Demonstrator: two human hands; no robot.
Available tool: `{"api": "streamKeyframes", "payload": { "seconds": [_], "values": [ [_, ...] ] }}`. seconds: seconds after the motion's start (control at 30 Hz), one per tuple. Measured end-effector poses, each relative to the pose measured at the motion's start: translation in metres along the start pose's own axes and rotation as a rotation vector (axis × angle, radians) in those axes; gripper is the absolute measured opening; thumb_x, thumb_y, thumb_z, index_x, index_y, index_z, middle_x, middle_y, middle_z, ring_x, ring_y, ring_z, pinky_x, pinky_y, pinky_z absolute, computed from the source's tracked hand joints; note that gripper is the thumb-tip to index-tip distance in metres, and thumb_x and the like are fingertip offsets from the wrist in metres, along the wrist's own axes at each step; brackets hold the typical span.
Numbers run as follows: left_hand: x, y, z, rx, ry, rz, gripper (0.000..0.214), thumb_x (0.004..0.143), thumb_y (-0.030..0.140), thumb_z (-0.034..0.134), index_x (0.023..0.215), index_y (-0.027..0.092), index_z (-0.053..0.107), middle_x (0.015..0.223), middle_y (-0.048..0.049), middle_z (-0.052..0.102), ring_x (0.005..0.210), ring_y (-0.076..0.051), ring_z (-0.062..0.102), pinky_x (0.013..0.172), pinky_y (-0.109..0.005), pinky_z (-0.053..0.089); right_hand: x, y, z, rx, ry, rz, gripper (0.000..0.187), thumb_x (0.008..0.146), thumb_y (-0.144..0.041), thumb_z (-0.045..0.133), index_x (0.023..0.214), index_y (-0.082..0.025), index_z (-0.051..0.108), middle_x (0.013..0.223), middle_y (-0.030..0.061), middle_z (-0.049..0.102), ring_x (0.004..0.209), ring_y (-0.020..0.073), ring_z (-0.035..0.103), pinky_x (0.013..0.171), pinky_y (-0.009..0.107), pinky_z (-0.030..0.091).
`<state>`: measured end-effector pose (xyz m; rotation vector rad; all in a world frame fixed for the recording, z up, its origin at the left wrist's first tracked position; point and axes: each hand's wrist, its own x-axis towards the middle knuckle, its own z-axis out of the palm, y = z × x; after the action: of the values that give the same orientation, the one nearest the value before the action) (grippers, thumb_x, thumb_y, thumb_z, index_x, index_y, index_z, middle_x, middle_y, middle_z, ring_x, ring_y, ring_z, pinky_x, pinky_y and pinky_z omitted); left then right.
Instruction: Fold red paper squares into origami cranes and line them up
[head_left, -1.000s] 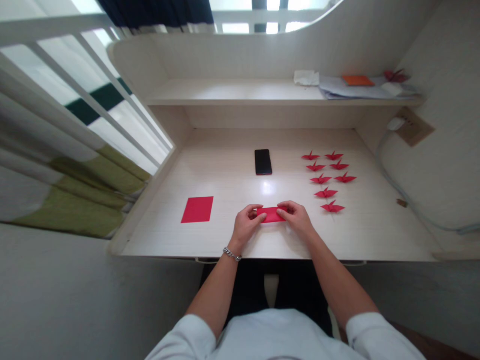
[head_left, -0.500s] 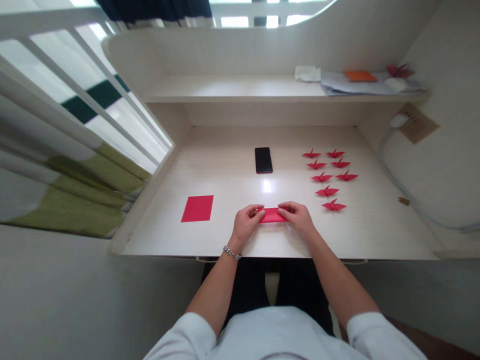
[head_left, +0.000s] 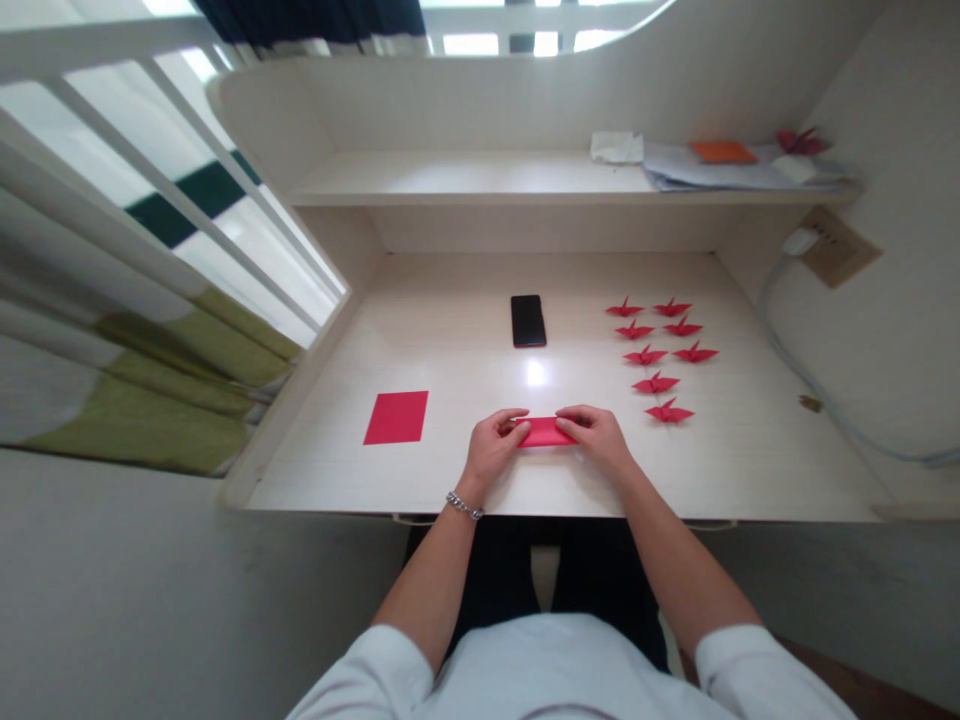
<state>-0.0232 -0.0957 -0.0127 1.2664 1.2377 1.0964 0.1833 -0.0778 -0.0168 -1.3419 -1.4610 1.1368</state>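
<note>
A sheet of red origami paper (head_left: 546, 433), folded into a narrow rectangle, lies at the front of the desk between my hands. My left hand (head_left: 496, 441) pinches its left end, thumb on top and fingers curled at the far edge. At the right end, my right hand (head_left: 595, 436) grips it the same way. Both hands partly cover the ends of the paper. A flat red square of paper (head_left: 396, 417) rests to the left of my left hand. Several folded red paper cranes (head_left: 669, 412) stand in two columns to the right.
A black phone (head_left: 528, 321) lies beyond my hands on the pale desk (head_left: 450, 300). Above the desk's back, a shelf (head_left: 465, 175) carries papers (head_left: 720, 172), an orange square (head_left: 723, 152) and a white crumpled piece (head_left: 616, 147). A cable (head_left: 795, 370) runs along the right wall from a socket.
The whole view shifts very slightly. Both hands keep their hold on the folded paper, and nothing else has visibly moved.
</note>
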Motion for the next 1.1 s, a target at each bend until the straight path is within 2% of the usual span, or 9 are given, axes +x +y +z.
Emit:
{"api": "streamKeyframes", "payload": {
  "seconds": [0.3, 0.57, 0.77, 1.1],
  "values": [
    [0.0002, 0.0016, 0.0013, 0.005, 0.006, 0.038, 0.029, 0.077, 0.034, 0.068, 0.100, 0.017, 0.071, 0.099, -0.0098, 0.072, 0.089, -0.022, 0.067, 0.081, -0.034, 0.053, -0.0005, -0.0026, -0.0006, 0.005, -0.003, 0.005, 0.025, 0.071, -0.036, 0.069, 0.089, -0.019, 0.075, 0.086, 0.0071, 0.074, 0.080, 0.0226, 0.067, 0.076, 0.035, 0.051],
    [0.0007, 0.0045, 0.0023, 0.056, -0.009, 0.069, 0.022, 0.075, 0.032, 0.069, 0.091, 0.017, 0.071, 0.090, -0.0079, 0.072, 0.082, -0.021, 0.067, 0.075, -0.032, 0.053, 0.0002, -0.0034, -0.0010, 0.026, -0.025, 0.014, 0.025, 0.070, -0.036, 0.069, 0.088, -0.018, 0.075, 0.085, 0.0072, 0.074, 0.078, 0.0227, 0.068, 0.075, 0.035, 0.052],
    [0.0024, 0.0047, 0.0035, 0.190, -0.048, 0.081, 0.023, 0.078, 0.034, 0.066, 0.094, 0.020, 0.074, 0.094, -0.0077, 0.073, 0.085, -0.023, 0.067, 0.077, -0.033, 0.052, 0.0001, -0.0032, -0.0014, 0.014, -0.062, -0.009, 0.021, 0.071, -0.033, 0.068, 0.086, -0.020, 0.075, 0.085, 0.0061, 0.074, 0.078, 0.0221, 0.067, 0.075, 0.035, 0.052],
    [0.0009, 0.0025, 0.0044, 0.171, -0.020, 0.093, 0.024, 0.078, 0.033, 0.067, 0.097, 0.021, 0.075, 0.097, -0.0083, 0.074, 0.088, -0.025, 0.068, 0.081, -0.037, 0.053, 0.0012, -0.0041, -0.0024, -0.023, -0.106, -0.014, 0.020, 0.074, -0.031, 0.066, 0.088, -0.021, 0.075, 0.088, 0.0059, 0.075, 0.082, 0.0226, 0.068, 0.079, 0.036, 0.051]
  ]
}}
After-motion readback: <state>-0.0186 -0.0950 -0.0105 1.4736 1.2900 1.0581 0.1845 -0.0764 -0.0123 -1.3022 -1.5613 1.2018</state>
